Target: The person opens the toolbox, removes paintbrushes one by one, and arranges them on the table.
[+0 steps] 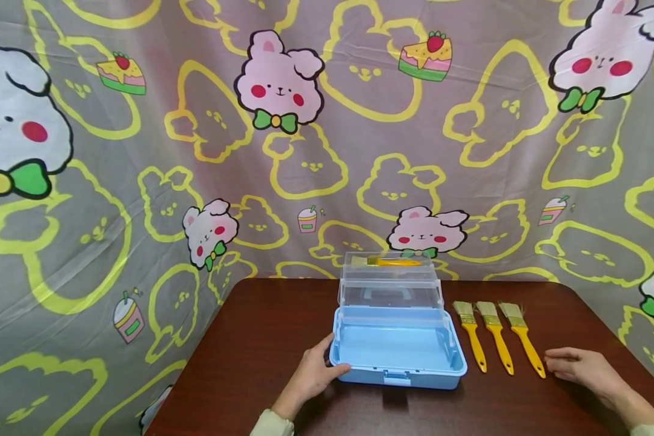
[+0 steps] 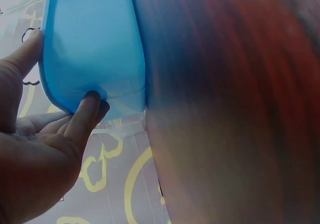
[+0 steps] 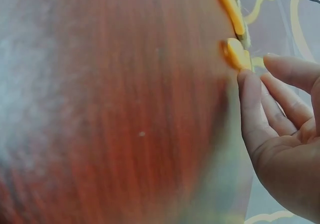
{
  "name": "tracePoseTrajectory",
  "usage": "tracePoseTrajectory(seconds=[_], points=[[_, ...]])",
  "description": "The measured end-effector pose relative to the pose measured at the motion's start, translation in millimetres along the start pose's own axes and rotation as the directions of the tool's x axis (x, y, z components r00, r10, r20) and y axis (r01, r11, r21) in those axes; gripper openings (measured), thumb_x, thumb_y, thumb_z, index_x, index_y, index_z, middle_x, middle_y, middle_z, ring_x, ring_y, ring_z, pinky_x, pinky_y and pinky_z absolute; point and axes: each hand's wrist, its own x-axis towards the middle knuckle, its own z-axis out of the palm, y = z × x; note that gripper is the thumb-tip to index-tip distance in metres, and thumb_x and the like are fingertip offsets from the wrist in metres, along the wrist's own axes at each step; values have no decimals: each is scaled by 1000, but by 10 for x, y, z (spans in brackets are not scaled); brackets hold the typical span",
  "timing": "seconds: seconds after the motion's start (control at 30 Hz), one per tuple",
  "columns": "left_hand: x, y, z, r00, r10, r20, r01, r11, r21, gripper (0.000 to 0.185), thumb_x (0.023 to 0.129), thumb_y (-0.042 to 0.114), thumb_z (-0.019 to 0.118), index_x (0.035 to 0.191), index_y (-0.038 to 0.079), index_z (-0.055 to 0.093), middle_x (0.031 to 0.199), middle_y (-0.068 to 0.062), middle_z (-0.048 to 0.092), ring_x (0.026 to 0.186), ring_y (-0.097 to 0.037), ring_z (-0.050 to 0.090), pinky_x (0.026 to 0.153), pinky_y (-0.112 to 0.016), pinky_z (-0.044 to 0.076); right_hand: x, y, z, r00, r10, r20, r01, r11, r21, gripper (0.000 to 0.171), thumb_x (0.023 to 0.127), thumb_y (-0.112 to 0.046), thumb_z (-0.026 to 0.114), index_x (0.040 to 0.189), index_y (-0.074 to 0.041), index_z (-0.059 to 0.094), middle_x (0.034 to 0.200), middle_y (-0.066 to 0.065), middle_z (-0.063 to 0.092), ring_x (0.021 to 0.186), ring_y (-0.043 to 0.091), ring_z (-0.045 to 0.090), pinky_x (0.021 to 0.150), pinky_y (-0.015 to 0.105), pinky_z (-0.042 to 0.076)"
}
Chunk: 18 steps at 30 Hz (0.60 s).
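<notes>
A light-blue plastic storage box (image 1: 398, 378) with a clear lid and clear trays (image 1: 389, 293) stands opened on the table. My left hand (image 1: 312, 370) holds its left front corner, thumb along the front and fingers against the side. In the left wrist view, fingertips (image 2: 91, 100) rest on the blue wall. One yellow-handled paintbrush (image 1: 395, 262) lies up in the clear upper part. Right of the box lie three more paintbrushes (image 1: 500, 345), bristles away from me. My right hand (image 1: 585, 370), fingers loosely extended, is by the rightmost brush's handle end (image 3: 237, 54), thumb apart.
The dark reddish-brown table (image 1: 251, 339) has rounded far corners. A grey curtain (image 1: 327, 157) printed with yellow outlines and cartoon rabbits hangs behind it and along both sides. The box's raised clear part stands close to the table's back edge.
</notes>
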Motion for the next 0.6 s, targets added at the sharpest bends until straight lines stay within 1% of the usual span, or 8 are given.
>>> tracePoseTrajectory(seconds=[0.13, 0.2, 0.3, 0.37, 0.47, 0.6], points=[[-6, 4, 1, 1000, -1, 0, 1, 1000, 1, 82, 80, 35, 76, 143, -1, 37, 136, -20, 48, 121, -29, 50, 95, -49, 42, 8, -65, -28, 999, -22, -32, 20, 999, -46, 56, 88, -21, 68, 121, 21, 50, 104, 19, 66, 83, 15, 66, 74, 35, 54], [-5, -1, -1, 1000, -5, 2, 5, 1000, -2, 82, 80, 34, 76, 143, -1, 37, 136, -20, 48, 121, -29, 49, 95, -49, 42, 8, -124, -29, 997, -57, -50, 53, 996, -73, 60, 89, -24, 67, 124, 20, 48, 107, 20, 65, 83, 12, 66, 73, 34, 54], [-6, -2, -5, 1000, -5, 6, 5, 1000, -12, 81, 81, 33, 76, 143, 0, 37, 137, -19, 48, 121, -28, 49, 95, -48, 41, 3, -248, -11, 988, -136, -79, 127, 985, -115, 62, 90, -27, 66, 125, 20, 46, 109, 24, 64, 81, 7, 65, 72, 33, 55], [-6, -5, -6, 1000, -2, 5, 2, 1000, -15, 81, 81, 33, 76, 143, 0, 37, 137, -19, 48, 121, -28, 49, 95, -48, 42, 1, -357, 10, 979, -181, -90, 167, 975, -148, 64, 91, -30, 65, 126, 20, 46, 111, 26, 63, 81, 7, 65, 72, 33, 55], [-10, -10, -4, 1000, 4, 2, -4, 1000, -10, 81, 81, 33, 76, 143, 0, 37, 136, -19, 49, 121, -27, 50, 95, -47, 42, 27, -542, 51, 968, -230, -96, 208, 958, -196, 66, 91, -35, 64, 128, 18, 46, 113, 28, 61, 85, 16, 67, 73, 37, 54], [-12, -22, 4, 1000, 11, -3, -11, 1000, 4, 81, 80, 33, 76, 143, -2, 37, 136, -20, 49, 120, -28, 50, 94, -46, 43, 80, -784, 133, 955, -283, -91, 253, 933, -255, 69, 90, -42, 62, 129, 14, 48, 116, 28, 59, 94, 32, 65, 78, 47, 52]])
